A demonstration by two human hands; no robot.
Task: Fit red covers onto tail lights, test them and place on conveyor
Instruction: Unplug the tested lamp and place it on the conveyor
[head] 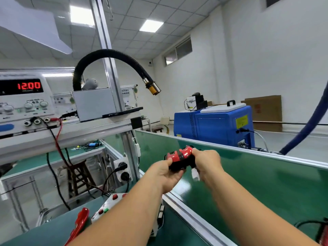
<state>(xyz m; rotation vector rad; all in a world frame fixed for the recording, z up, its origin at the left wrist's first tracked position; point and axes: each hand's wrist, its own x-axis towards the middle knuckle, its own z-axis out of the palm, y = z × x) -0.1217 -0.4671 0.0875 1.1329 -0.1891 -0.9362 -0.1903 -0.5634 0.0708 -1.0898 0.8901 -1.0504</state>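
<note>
Over green conveyor (266,183), both hands grip tail light (180,155).

My left grip (166,174) and right grip (207,162) hold the tail light (180,157), red cover on black housing, tilted above the conveyor (266,183). A spare red cover (80,221) lies left of the conveyor.

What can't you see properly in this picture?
All in the head view:
- Tail light: blurred, ends covered by the left hand and right hand.
- White plug below the right hand: blurred.
- Red cover: lower end hidden behind the left arm.
- Red thing, bottom right: cut off by the edge.
- Power supply: knob labels too small.
</note>
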